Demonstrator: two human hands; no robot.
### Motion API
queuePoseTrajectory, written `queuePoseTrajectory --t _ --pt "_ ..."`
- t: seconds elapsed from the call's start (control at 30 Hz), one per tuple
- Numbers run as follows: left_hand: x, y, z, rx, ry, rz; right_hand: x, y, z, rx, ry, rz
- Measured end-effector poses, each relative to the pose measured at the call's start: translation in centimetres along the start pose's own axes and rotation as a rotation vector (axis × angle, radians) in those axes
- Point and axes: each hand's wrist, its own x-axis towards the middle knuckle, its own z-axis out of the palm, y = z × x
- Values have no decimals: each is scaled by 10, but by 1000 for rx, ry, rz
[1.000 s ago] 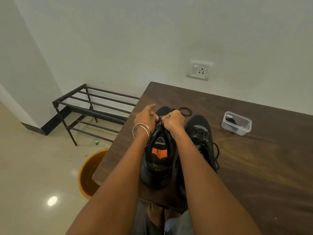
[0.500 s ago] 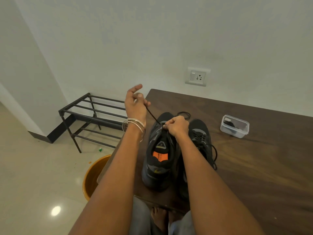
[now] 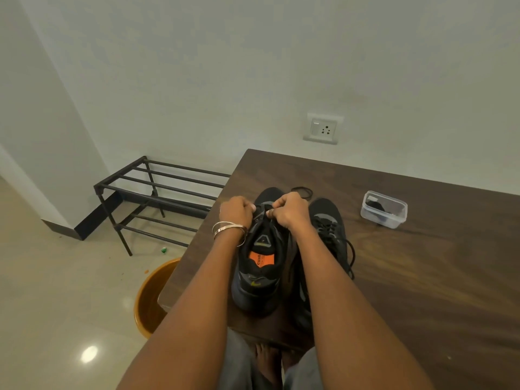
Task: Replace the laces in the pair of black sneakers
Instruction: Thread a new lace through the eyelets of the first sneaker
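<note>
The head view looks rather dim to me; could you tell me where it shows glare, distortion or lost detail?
Head view: glare is one bright spot on the floor tiles; the wide lens bows the wall edges and table; light is dim and flat, so the black left sneaker loses detail where the left hand and right hand work.
</note>
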Motion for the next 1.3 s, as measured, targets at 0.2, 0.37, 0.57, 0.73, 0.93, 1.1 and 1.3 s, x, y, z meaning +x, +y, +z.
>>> queuePoseTrajectory --t 0.2,0.37,0.57,0.73,0.93,1.1,1.3 --pt "7 21 -15 -1101 66 -398 -3 -4 2 9 19 32" --pt "12 30 -39 -1558 152 -263 -9 -9 10 -161 51 -32" --pt "2 13 -39 -1284 287 -219 -15 -19 0 -229 35 -89" --pt "1 -8 -38 -958 483 -210 -12 -22 -26 -311 2 -38" --pt "-1 -17 -36 -266 387 -233 -14 -21 -48 -78 25 -81" --pt "-3 15 -41 -20 352 84 -25 -33 -51 198 -11 -161" --pt "-4 28 -18 4 -59 336 -26 -38 -50 178 -54 -206"
